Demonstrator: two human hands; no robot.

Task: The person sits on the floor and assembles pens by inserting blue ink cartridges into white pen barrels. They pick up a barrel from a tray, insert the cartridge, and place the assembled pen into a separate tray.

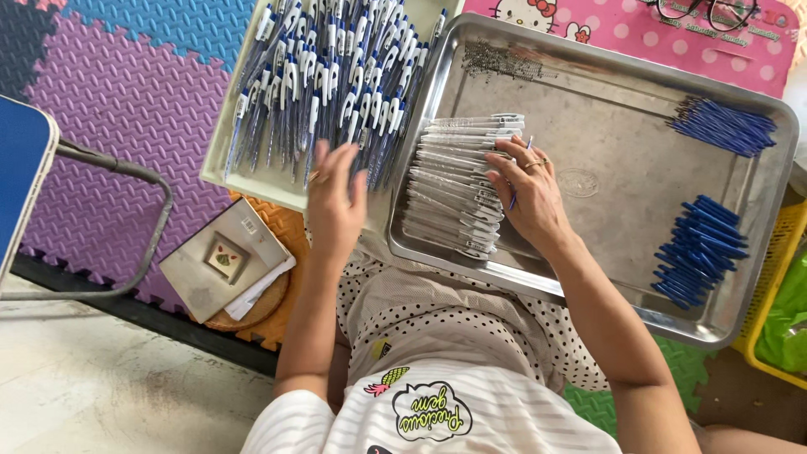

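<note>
My left hand [335,197] reaches with spread fingers into a white tray [220,160] heaped with several blue-and-white pens [328,76]; I cannot tell whether it grips one. My right hand [528,195] rests on a row of white pen bodies [458,181] lined up at the left side of a metal tray [605,168] and holds a thin blue refill [518,181] between its fingers. Two heaps of blue refills lie in the metal tray, one at the far right corner [725,124] and one at the right side [699,250]. Small springs [500,60] lie at its upper left.
A small book with a picture on its cover [225,261] lies on a round wooden board on the orange and purple foam mat. A blue folding stool [21,168] stands at the left. Glasses [706,12] lie on a pink surface. A yellow basket [777,277] sits at the right.
</note>
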